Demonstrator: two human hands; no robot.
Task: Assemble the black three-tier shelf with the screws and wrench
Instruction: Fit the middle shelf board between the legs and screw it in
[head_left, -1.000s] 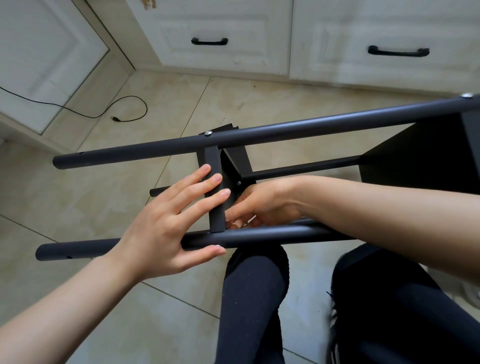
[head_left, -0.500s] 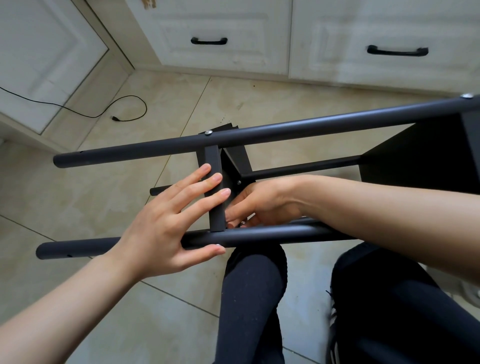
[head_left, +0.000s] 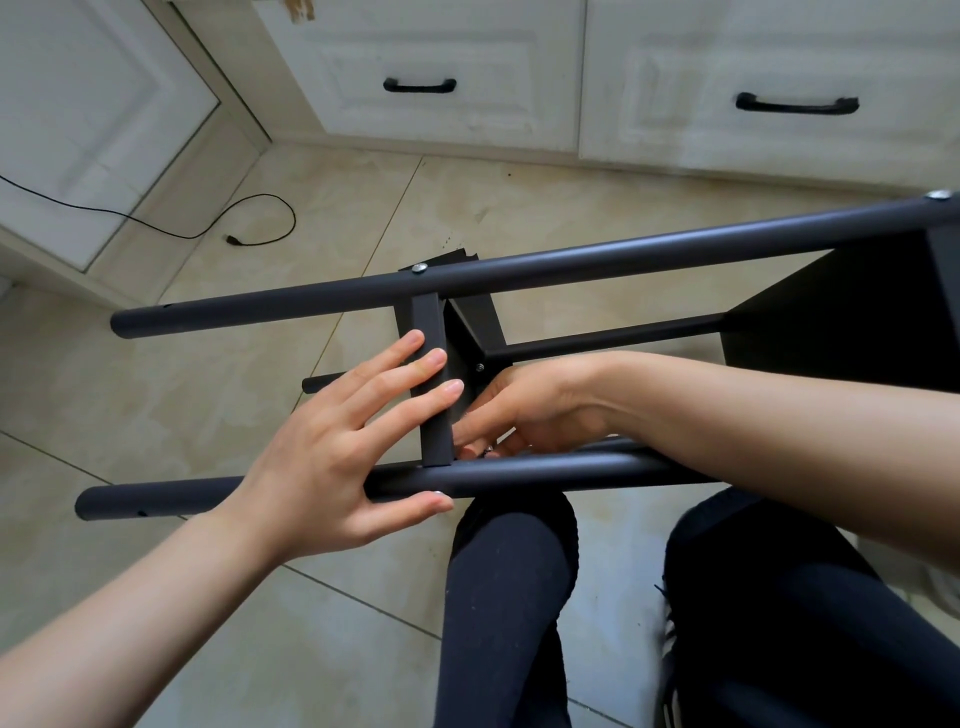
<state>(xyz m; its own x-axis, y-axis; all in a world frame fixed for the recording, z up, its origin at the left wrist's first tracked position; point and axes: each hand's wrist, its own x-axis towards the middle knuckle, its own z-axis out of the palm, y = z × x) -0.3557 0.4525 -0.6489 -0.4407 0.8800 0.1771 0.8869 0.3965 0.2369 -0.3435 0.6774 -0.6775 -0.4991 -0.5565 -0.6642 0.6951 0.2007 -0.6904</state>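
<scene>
Above beige tiles, both hands (head_left: 332, 457) stay on the shelf (head_left: 434, 384).

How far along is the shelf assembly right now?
Done: the far pole carries two seated screws. In hand: left hand steadies the middle shelf while right hand works at its joint with the near pole. Left: the poles' free ends show empty holes.

A matte black shelf frame (head_left: 571, 260) with small silver screw heads (head_left: 419, 268) lies over a glossy beige floor (head_left: 130, 389) marbled with pale cloudy veining and thin dark grout lines. White panelled cabinets (head_left: 467, 62) carry black handles (head_left: 420, 85). A thin black cable (head_left: 208, 228) curls across the tiles. Black trousers (head_left: 498, 597) show below.
</scene>
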